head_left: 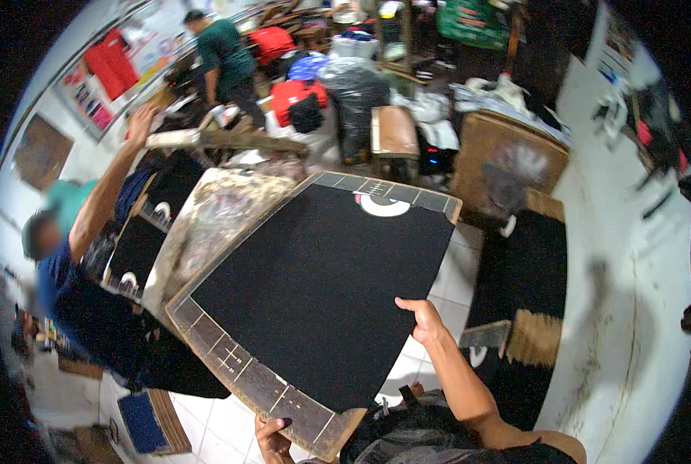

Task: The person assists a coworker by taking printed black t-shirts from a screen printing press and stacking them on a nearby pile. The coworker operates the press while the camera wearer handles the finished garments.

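Note:
In front of me I hold a large flat board (241, 375) with a worn brown rim and light marking lines along its ends. A black fabric panel (322, 271) lies flat over its middle. At the far edge of the panel shows a white half-round shape (386, 206) with a dark centre. My left hand (272, 439) grips the board's near corner, thumb on top, fingers partly hidden beneath. Along the right side, my right hand (423, 319) is closed on the edge, its thumb over the fabric.
On the left a co-worker in dark blue (90, 309) raises an arm beside similar boards with black fabric (138, 251). A stained table (225, 205) stands past my board. Another person (225, 58) is farther back. More black fabric (519, 271) lies by the right wall (624, 309).

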`<state>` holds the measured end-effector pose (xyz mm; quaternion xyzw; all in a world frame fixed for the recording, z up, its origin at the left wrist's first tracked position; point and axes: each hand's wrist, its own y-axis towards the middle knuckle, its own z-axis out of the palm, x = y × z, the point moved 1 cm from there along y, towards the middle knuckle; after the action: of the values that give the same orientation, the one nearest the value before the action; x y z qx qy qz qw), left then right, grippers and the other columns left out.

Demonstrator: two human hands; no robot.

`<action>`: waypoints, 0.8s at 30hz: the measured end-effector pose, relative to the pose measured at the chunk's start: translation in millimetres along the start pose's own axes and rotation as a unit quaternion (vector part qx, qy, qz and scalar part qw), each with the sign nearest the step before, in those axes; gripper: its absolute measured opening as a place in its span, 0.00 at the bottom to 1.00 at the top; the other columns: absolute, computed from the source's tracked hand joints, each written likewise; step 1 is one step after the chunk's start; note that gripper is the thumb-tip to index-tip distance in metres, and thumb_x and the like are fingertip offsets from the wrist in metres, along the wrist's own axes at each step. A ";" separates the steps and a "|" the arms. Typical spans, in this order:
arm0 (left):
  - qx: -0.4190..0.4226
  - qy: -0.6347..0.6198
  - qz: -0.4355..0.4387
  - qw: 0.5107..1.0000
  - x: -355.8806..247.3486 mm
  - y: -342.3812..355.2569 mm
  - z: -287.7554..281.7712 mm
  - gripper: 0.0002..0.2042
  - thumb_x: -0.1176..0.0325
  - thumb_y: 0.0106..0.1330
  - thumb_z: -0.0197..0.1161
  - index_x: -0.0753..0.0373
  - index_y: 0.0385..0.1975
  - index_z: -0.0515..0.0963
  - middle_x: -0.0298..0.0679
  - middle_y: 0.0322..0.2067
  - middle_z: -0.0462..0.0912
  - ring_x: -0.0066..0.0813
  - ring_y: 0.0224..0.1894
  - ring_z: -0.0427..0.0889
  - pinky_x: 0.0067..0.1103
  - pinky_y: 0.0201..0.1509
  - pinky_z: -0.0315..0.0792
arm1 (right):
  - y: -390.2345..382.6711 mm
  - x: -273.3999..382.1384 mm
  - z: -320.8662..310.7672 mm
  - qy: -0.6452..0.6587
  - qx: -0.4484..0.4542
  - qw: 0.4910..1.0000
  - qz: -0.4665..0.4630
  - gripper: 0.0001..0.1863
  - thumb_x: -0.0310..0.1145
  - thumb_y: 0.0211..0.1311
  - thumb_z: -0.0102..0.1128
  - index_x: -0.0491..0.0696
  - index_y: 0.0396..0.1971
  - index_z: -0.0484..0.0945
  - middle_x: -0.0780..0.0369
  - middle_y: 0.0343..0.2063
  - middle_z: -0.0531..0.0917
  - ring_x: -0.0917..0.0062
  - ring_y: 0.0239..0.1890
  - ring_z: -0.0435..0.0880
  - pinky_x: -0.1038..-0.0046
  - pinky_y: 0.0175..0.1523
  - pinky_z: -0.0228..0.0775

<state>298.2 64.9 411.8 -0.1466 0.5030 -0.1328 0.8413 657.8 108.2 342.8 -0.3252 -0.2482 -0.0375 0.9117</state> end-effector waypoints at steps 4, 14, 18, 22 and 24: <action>0.057 -0.049 -0.061 0.995 -20.0 -6.5 24.7 0.29 0.77 0.39 0.57 0.73 0.48 0.63 0.47 0.37 0.75 0.40 0.37 0.77 0.30 0.46 0.72 | -57.5 41.5 8.6 -0.018 -0.065 0.995 -0.073 0.17 0.21 0.43 0.60 0.33 0.37 0.73 0.51 0.39 0.76 0.64 0.41 0.76 0.62 0.51 0.66; 0.055 0.057 -0.430 0.899 20.1 84.6 -36.0 0.19 0.74 0.49 0.61 0.70 0.42 0.69 0.46 0.39 0.76 0.44 0.43 0.75 0.37 0.52 0.68 | -80.1 45.6 6.4 -0.122 -0.259 0.938 -0.197 0.09 0.16 0.37 0.59 0.33 0.23 0.72 0.47 0.35 0.74 0.61 0.43 0.73 0.61 0.53 0.59; 0.151 0.401 -0.383 0.819 37.0 140.2 -32.4 0.42 0.65 0.46 0.66 0.69 0.60 0.49 0.51 0.59 0.55 0.43 0.61 0.57 0.42 0.59 0.54 | -65.5 30.6 22.7 -0.172 -0.366 0.892 -0.205 0.11 0.15 0.34 0.61 0.40 0.15 0.66 0.55 0.27 0.72 0.67 0.35 0.73 0.63 0.48 0.62; 0.287 0.409 -0.349 0.793 56.2 224.7 28.8 0.37 0.65 0.52 0.61 0.68 0.61 0.50 0.48 0.55 0.65 0.38 0.58 0.64 0.36 0.57 0.58 | -16.9 21.2 16.8 -0.332 -0.475 0.790 -0.199 0.14 0.17 0.34 0.62 0.43 0.11 0.63 0.61 0.18 0.69 0.74 0.24 0.71 0.68 0.34 0.64; 0.333 0.385 -0.350 0.786 81.9 252.7 79.4 0.37 0.64 0.51 0.63 0.67 0.61 0.53 0.48 0.56 0.65 0.39 0.56 0.66 0.35 0.58 0.57 | 15.0 18.8 -0.5 -0.405 -0.532 0.719 -0.188 0.15 0.18 0.35 0.62 0.44 0.09 0.62 0.63 0.15 0.67 0.76 0.21 0.70 0.70 0.28 0.64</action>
<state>425.2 276.4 285.5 0.0400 0.6239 -0.6231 0.4700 677.9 121.4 342.8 -0.6879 -0.5886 -0.1987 0.3753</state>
